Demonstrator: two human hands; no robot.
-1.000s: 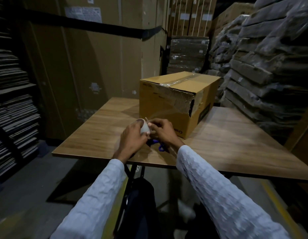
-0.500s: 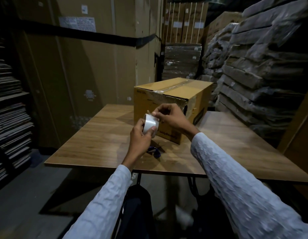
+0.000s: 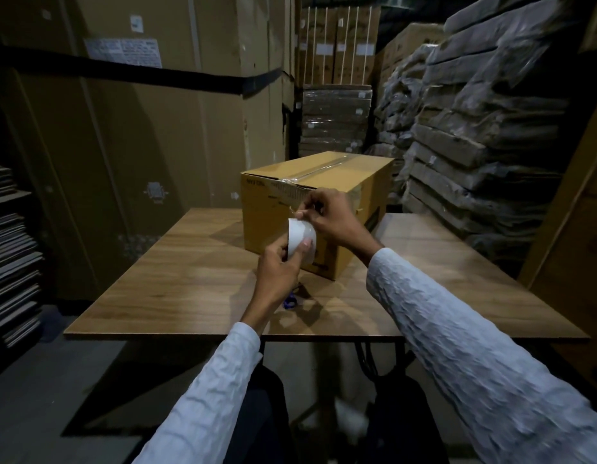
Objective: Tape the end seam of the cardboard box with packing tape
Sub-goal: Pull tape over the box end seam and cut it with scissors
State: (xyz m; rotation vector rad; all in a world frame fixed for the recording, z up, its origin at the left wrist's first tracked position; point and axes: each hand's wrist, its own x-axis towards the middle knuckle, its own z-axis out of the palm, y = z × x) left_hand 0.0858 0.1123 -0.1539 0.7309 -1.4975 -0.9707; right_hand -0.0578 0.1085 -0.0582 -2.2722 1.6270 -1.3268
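The left hand [image 3: 279,266] grips the tape roll [image 3: 301,242], fingers curled round its rim, in front of the near end of the cardboard box [image 3: 315,209]. The right hand [image 3: 334,219] pinches the free tape end just above the roll. The box stands on the wooden table [image 3: 196,272], its near face torn along the top edge. The roll is probably light and rigid; the loose film is thin, sticky and likely to fold onto itself, so hold it by its corner and keep it taut. Bare tabletop lies left and front; a blue object [image 3: 289,301] sits under the left wrist.
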